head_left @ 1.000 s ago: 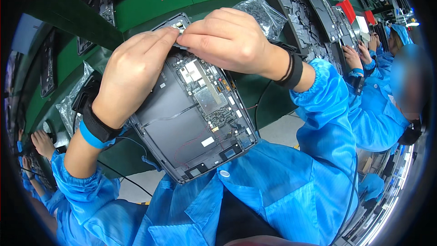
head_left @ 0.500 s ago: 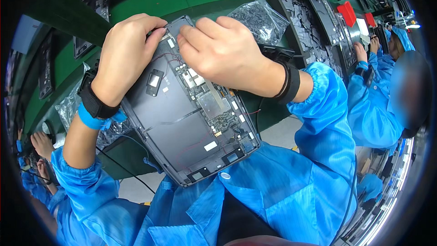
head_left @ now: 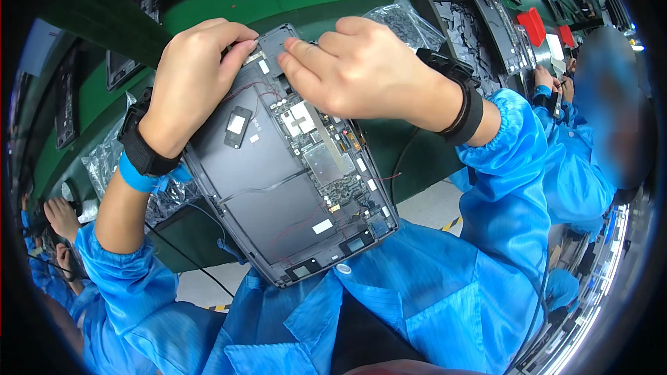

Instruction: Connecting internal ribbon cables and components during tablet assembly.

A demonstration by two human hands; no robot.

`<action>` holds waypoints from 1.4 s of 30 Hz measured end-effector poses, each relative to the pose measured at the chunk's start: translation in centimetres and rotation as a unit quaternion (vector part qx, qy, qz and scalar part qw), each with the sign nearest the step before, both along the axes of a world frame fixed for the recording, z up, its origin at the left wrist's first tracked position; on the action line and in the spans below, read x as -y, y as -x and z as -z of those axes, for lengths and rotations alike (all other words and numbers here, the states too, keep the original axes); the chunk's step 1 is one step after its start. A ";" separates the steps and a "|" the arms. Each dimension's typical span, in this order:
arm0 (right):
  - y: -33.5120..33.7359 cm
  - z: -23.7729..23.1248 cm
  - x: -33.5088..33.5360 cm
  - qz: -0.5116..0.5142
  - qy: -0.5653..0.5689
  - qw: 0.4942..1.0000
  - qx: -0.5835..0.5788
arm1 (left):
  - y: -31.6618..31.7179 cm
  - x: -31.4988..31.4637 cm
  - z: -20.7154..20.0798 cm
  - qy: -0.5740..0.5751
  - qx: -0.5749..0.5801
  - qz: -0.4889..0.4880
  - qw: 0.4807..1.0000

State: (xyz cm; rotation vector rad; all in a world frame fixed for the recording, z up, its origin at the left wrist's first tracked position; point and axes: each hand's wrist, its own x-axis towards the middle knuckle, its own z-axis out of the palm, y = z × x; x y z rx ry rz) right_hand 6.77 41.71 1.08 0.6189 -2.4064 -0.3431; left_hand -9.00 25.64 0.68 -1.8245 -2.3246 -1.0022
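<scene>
An opened dark grey tablet housing (head_left: 267, 219) lies tilted in front of me, its near end against my blue smock. Along its right half runs a circuit board (head_left: 326, 164) with metal shields, ribbon strips and thin red wires. A small black rectangular part (head_left: 237, 127) with a white label rests in the left half. My left hand (head_left: 198, 76) pinches the housing's far left edge between thumb and fingers. Over the far right corner, my right hand (head_left: 361, 73) is closed with its fingertips down at the housing; whatever they grip is hidden.
Beyond the housing is a green bench (head_left: 233, 0). A clear bag of small dark parts (head_left: 410, 24) lies behind my right hand, beside a tray of grey pieces (head_left: 462, 35). Red bins (head_left: 531, 26) stand further right. A co-worker in blue (head_left: 573, 160) sits at the right.
My right hand has shifted a little to the right, uncovering more of the board. My left hand keeps its hold on the edge. The co-worker at the right has leaned toward the bench.
</scene>
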 end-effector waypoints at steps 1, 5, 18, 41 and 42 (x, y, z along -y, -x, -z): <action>-0.1 -0.1 0.2 0.003 -0.012 1.000 -0.006 | -0.1 -0.1 0.1 0.000 0.000 0.003 1.000; 0.1 0.0 0.3 0.003 -0.006 1.000 0.011 | -0.5 0.1 0.0 -0.004 -0.016 -0.005 1.000; 0.5 0.9 1.3 0.029 0.005 0.995 -0.092 | -1.3 0.3 -2.1 -0.025 -0.115 0.066 0.991; 0.7 -0.9 1.9 0.033 -0.094 0.995 0.001 | -0.9 1.5 -0.9 0.014 -0.014 0.045 0.999; 0.6 -0.5 2.0 0.029 -0.082 0.995 -0.052 | -1.1 1.5 -1.0 0.011 -0.015 0.044 0.999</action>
